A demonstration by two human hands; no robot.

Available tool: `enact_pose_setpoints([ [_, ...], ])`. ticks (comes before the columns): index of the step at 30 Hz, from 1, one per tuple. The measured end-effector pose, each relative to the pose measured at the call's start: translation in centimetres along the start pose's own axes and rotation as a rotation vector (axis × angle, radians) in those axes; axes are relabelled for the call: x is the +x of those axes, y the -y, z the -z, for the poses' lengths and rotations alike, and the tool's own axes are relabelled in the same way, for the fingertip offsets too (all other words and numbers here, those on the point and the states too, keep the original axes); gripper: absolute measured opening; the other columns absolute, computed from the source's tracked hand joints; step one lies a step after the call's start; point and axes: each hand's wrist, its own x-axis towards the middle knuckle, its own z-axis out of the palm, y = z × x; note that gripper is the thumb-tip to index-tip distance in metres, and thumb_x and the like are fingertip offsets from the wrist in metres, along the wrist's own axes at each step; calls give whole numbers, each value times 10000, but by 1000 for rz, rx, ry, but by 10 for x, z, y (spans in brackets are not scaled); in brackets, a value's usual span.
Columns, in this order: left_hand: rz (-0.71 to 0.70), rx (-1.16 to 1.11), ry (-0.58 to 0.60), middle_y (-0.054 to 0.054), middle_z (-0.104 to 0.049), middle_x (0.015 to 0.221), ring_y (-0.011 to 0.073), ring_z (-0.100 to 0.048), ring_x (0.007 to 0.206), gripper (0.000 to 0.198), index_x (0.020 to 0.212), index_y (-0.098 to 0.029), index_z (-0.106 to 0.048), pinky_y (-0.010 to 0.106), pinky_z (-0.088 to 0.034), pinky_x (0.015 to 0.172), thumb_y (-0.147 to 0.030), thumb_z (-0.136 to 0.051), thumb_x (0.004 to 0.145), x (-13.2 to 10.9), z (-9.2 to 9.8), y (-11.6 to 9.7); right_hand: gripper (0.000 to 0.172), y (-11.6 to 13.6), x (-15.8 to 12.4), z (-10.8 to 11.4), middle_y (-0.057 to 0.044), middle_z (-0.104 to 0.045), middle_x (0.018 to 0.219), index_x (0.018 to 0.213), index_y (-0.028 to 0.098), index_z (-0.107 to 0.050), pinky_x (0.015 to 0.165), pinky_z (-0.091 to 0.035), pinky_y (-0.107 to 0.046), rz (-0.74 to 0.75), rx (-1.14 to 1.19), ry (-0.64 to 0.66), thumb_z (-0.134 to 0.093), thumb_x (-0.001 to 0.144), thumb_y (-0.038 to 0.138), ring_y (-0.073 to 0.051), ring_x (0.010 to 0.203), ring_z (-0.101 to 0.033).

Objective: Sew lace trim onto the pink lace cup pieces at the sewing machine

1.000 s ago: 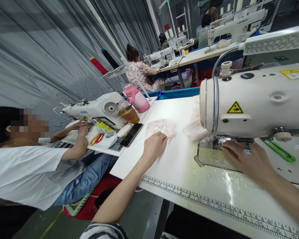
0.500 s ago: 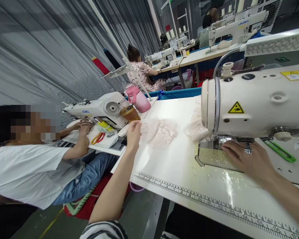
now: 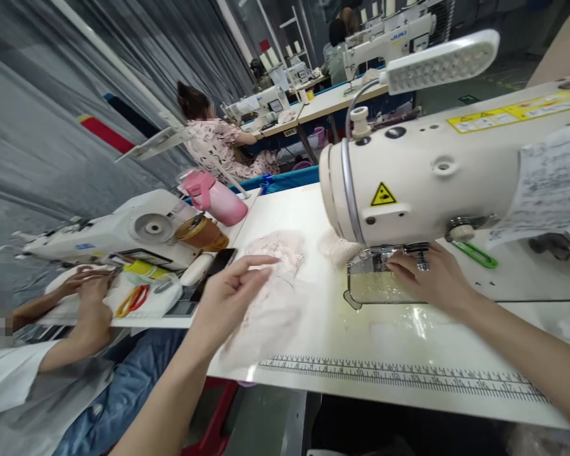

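Note:
My left hand (image 3: 237,294) hovers over the left part of the sewing table, thumb and forefinger stretched out with a small gap between them. Beneath and beside its fingertips, a pale pink lace fabric piece (image 3: 275,316) lies spread on the white top. My right hand (image 3: 430,275) is at the needle area of the white sewing machine (image 3: 422,177), its fingers bent together beside the presser foot; what they hold, if anything, is hidden. A second bunch of pale lace (image 3: 339,249) sits behind the needle plate (image 3: 375,288), partly covered by the machine head.
A printed ruler (image 3: 384,373) runs along the front edge. Green-handled snips (image 3: 475,254) lie right of the machine. To the left are a pink jug (image 3: 218,199), a brown cup (image 3: 202,233), a dark phone (image 3: 218,269) and a co-worker's hands (image 3: 92,285) at another machine.
My left hand has come down and nearer; the sheer pink fabric that was raised beside it now lies flat across the table. My right hand stays at the needle. The view has turned right.

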Motion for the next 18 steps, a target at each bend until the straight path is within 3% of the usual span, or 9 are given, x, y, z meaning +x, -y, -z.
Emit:
enact_pose_setpoints([
  [3, 18, -85, 353, -49, -435, 509, 91, -384, 418, 359, 1053, -202, -639, 191, -244, 393, -486, -505, 877, 6, -42, -14, 272, 0, 1, 2, 14, -504, 466, 760, 227, -686, 649, -364, -302, -46, 10, 64, -470, 924, 261, -156, 562, -488],
  [5, -81, 42, 455, -11, -559, 611, 121, -508, 520, 341, 1044, -212, -646, 208, -337, 446, -450, -430, 928, 16, -68, -16, 283, -1, 2, 3, 8, -534, 495, 775, 234, -693, 655, -371, -306, -82, 43, 105, -457, 927, 264, -161, 590, -510],
  [7, -236, 247, 334, 25, -657, 787, 153, -597, 665, 312, 1032, -212, -645, 239, -420, 546, -377, -391, 957, 22, -88, -14, 296, -1, 2, 4, 3, -547, 507, 781, 227, -702, 657, -378, -310, -106, 64, 117, -447, 928, 263, -164, 601, -521],
  [10, -513, 441, 140, 47, -677, 917, 170, -622, 778, 262, 999, -189, -637, 272, -465, 640, -295, -400, 970, 16, -105, -9, 292, -1, 2, 4, -9, -569, 539, 779, 213, -708, 660, -384, -319, -127, 61, 115, -450, 912, 248, -171, 616, -526],
  [14, -808, 536, 208, 68, -665, 949, 197, -616, 875, 202, 984, -174, -617, 313, -506, 712, -234, -426, 961, -8, -118, -6, 252, 2, 0, 4, -5, -572, 548, 847, 223, -711, 676, -385, -327, -117, 75, 126, -464, 855, 177, -173, 613, -508],
  [18, -865, 532, 272, 114, -614, 1157, 257, -561, 1098, 261, 1150, -151, -547, 381, -515, 853, -278, -507, 925, -19, -130, -2, 231, 8, 0, 10, -10, -656, 715, 890, 226, -691, 717, -386, -326, -60, 131, 94, -473, 827, 182, -164, 651, -520],
])
